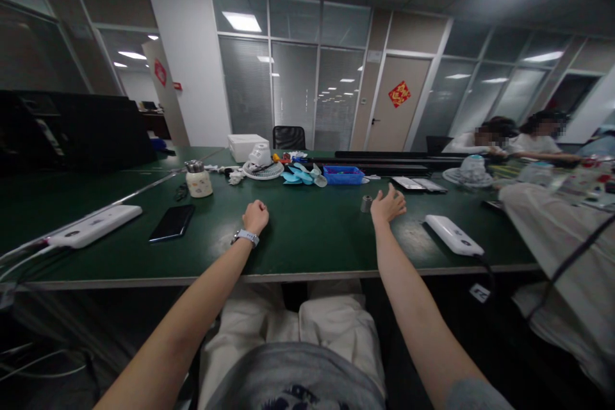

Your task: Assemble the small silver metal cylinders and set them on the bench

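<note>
My left hand (256, 216), with a watch (246, 237) on its wrist, rests on the green table (307, 243) in a loose fist. Nothing shows in its curled fingers. My right hand (389, 206) is over the table farther right, its fingers apart and nothing visible in them. Just left of its thumb side stands a small grey metal cylinder (366, 204), upright; whether the hand touches it I cannot tell. A black phone (172, 223) lies left of my left hand, and a cream jar with a metal lid (198, 179) is behind the phone.
White power strips lie at the left (103, 225) and right (453, 235). Along the back are a white box (245, 147), a white fan part (263, 170), light-blue plastic pieces (300, 174), a blue basket (343, 175) and long black bars (384, 155). Two people (485, 141) sit at the far right.
</note>
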Demonstrator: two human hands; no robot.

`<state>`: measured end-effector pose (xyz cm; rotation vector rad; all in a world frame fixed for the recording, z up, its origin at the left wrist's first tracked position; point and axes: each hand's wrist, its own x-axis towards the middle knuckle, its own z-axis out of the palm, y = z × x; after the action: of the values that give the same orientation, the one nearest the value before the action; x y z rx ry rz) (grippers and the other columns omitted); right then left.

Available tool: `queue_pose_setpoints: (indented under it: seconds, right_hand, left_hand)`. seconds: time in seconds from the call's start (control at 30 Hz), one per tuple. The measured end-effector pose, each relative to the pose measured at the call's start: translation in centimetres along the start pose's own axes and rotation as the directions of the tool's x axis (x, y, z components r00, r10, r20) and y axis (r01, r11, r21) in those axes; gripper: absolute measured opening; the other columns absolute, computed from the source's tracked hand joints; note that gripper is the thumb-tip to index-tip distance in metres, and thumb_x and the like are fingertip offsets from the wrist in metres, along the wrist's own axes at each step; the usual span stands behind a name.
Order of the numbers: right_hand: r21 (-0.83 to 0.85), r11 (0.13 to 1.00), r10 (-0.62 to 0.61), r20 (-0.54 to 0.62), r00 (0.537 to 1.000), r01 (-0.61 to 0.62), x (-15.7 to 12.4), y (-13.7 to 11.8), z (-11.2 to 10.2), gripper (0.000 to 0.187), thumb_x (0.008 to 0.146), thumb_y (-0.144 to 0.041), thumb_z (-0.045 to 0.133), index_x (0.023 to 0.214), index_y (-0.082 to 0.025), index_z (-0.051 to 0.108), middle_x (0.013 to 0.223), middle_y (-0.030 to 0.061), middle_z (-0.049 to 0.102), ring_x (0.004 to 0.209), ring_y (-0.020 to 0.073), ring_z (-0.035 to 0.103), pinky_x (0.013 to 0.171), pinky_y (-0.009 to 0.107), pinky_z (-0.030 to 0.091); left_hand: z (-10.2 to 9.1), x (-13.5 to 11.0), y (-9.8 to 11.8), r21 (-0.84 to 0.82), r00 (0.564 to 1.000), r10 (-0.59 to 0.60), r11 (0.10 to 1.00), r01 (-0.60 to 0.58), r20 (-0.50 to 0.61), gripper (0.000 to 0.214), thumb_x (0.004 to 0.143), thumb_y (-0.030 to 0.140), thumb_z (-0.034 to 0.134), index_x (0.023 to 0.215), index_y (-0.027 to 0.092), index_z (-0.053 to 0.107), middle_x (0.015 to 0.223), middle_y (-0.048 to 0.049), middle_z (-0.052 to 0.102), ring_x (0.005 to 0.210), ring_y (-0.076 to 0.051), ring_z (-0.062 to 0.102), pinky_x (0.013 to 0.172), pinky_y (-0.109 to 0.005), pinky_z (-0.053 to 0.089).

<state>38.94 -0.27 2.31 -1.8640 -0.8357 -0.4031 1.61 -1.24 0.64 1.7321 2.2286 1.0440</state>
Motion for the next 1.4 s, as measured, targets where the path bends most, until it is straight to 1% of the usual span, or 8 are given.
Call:
queue_pose_setpoints:
  seconds: [0.2, 0.57, 0.73, 0.83, 0.97, 1.13, 1.27, 1.4]
  right_hand:
    - [-0.001, 0.958, 0.283, 0.174, 0.943, -0.287, -0.1, 1.6, 0.1, 0.068, 0.076, -0.022, 0.065, 0.136, -0.012, 0.034, 0.126, 0.0234, 0.049, 0.116, 0.0312, 0.051, 0.095, 0.043, 0.037]
    - [0.254, 0.847, 0.458, 0.097, 0.883, -0.467, 0.6, 1.7, 0.2, 0.037, 0.07, -0.017, 0.065, 0.107, -0.017, 0.055, 0.114, 0.0135, 0.059, 0.111, 0.0269, 0.056, 0.097, 0.041, 0.041]
    - [0.423, 0.896, 0.179, -0.064, 0.982, -0.136, -0.9, -1.4, -0.3, 0.037, 0.074, -0.021, 0.064, 0.11, -0.015, 0.055, 0.115, 0.0122, 0.06, 0.104, 0.0228, 0.058, 0.094, 0.034, 0.042]
    - [0.526, 0.847, -0.089, 0.012, 0.996, 0.07, -4.3, -4.6, 0.1, 0.036, 0.074, -0.026, 0.066, 0.107, -0.015, 0.056, 0.108, 0.0106, 0.063, 0.097, 0.0209, 0.06, 0.09, 0.032, 0.044]
    - [0.691, 0.705, -0.461, 0.28, 0.842, 0.157, -10.8, -9.3, 0.8, 0.035, 0.072, -0.034, 0.069, 0.101, -0.018, 0.058, 0.094, 0.0054, 0.068, 0.084, 0.0178, 0.063, 0.08, 0.029, 0.048]
    - [0.706, 0.69, -0.614, 0.453, 0.647, 0.16, -16.3, -13.0, 0.8, 0.03, 0.069, -0.037, 0.071, 0.087, -0.022, 0.053, 0.08, 0.0003, 0.067, 0.073, 0.0163, 0.065, 0.068, 0.026, 0.049]
    - [0.675, 0.693, -0.671, 0.477, 0.567, 0.253, -17.2, -13.5, 0.6, 0.029, 0.067, -0.036, 0.071, 0.083, -0.024, 0.049, 0.075, -0.0024, 0.065, 0.07, 0.0164, 0.064, 0.066, 0.026, 0.047]
    - [0.655, 0.703, -0.673, 0.489, 0.555, 0.277, -17.0, -13.2, 0.6, 0.03, 0.067, -0.038, 0.069, 0.082, -0.025, 0.047, 0.073, -0.0029, 0.064, 0.069, 0.0172, 0.064, 0.064, 0.026, 0.046]
  left_hand:
    - [0.0, -0.1, 0.1, 0.004, 1.0, 0.001, 1.0, -0.001, 0.006, 0.012, 0.084, 0.025, 0.045, 0.082, 0.022, 0.057, 0.097, -0.0075, 0.062, 0.09, -0.021, 0.059, 0.076, -0.031, 0.041]
    - [0.0, -0.2, 0.0, 0.027, 0.999, 0.043, 0.999, -0.043, -0.006, 0.011, 0.078, 0.016, 0.048, 0.08, 0.021, 0.058, 0.094, -0.0069, 0.061, 0.089, -0.021, 0.058, 0.073, -0.029, 0.041]
    - [0.4, 0.2, -0.4, 0.012, 0.999, 0.049, 0.999, -0.048, -0.006, 0.01, 0.075, 0.015, 0.051, 0.078, 0.021, 0.058, 0.093, -0.0073, 0.061, 0.087, -0.022, 0.059, 0.074, -0.031, 0.041]
    - [0.7, 0.4, -0.5, -0.038, 0.998, 0.045, 0.998, -0.046, -0.033, 0.008, 0.076, 0.018, 0.053, 0.08, 0.02, 0.06, 0.093, -0.0076, 0.062, 0.088, -0.022, 0.058, 0.075, -0.031, 0.042]
    - [0.7, 0.3, 0.0, -0.272, 0.988, 0.105, 0.953, -0.131, -0.109, 0.025, 0.083, 0.037, 0.055, 0.095, 0.017, 0.063, 0.092, -0.0074, 0.064, 0.083, -0.019, 0.058, 0.075, -0.03, 0.044]
    - [0.6, -0.1, 0.8, -0.391, 0.885, 0.429, 0.795, -0.464, -0.179, 0.04, 0.084, 0.052, 0.053, 0.095, 0.019, 0.071, 0.094, -0.006, 0.065, 0.088, -0.017, 0.057, 0.084, -0.031, 0.044]
    - [0.9, -0.3, 1.0, -0.336, 0.844, 0.494, 0.774, -0.536, -0.209, 0.037, 0.082, 0.052, 0.056, 0.088, 0.021, 0.075, 0.092, -0.0061, 0.064, 0.093, -0.019, 0.055, 0.088, -0.034, 0.041]
    - [0.9, -0.7, 1.2, -0.305, 0.821, 0.526, 0.762, -0.571, -0.222, 0.032, 0.081, 0.049, 0.06, 0.09, 0.022, 0.076, 0.091, -0.0053, 0.064, 0.092, -0.019, 0.054, 0.086, -0.034, 0.042]
